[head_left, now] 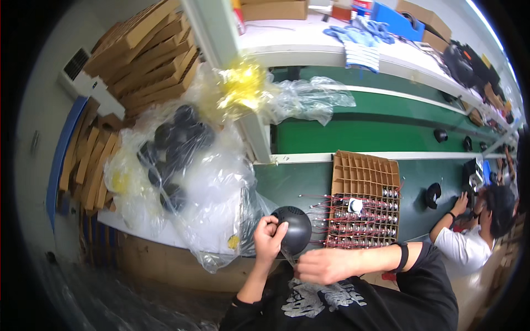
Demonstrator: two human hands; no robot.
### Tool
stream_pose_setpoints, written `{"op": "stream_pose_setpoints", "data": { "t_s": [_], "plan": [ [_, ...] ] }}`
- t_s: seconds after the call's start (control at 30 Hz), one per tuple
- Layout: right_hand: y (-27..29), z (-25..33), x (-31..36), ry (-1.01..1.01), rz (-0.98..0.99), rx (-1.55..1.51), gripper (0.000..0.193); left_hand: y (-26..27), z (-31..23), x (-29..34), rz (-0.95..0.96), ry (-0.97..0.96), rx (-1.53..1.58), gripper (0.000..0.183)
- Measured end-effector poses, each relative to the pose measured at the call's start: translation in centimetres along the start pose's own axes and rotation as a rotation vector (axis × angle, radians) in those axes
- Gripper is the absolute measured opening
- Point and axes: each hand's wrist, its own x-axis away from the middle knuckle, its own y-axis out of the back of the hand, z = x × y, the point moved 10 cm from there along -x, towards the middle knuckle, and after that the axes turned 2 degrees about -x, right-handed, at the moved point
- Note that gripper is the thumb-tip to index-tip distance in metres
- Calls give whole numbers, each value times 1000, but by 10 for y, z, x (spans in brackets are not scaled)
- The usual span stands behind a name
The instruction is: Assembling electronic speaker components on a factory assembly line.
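Note:
My left hand [267, 238] is closed on a round black plastic shell [296, 229], thumb and fingers pinching its left side. Small perforations show on the shell's top. At its lower right is my right hand [324, 266], fingers curled, with a thin translucent strip [287, 256] running from the shell's underside to it. What lies inside the right fingers is mostly hidden. Just beyond the shell, a cardboard divider tray [365, 170] holds rows of small silvery parts with red and black wires. A white round part [355, 206] sits on top of them.
To the left, a large clear plastic bag [215, 187] holds several black shells [185, 138]. Stacked cardboard dividers [149, 49] stand behind it. A metal post [251, 132] rises beside the green conveyor [326, 132]. A co-worker [469, 220] works at the right, near a curved black part [433, 195].

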Motion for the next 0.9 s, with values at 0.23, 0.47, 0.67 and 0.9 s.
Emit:
{"op": "stream_pose_setpoints", "data": {
  "t_s": [0.23,0.47,0.67,0.9],
  "plan": [
    [21,18,-34,127,-31,42,16,5,-29,-6,-167,81,302,14],
    [11,23,-46,155,-18,-111,17,22,-9,-2,-223,223,403,17],
    [40,64,-57,321,-107,-551,12,62,8,-4,-468,248,368,21],
    [184,-85,-94,-28,-762,332,16,89,-56,31,-465,-225,133,15]
  ]
}}
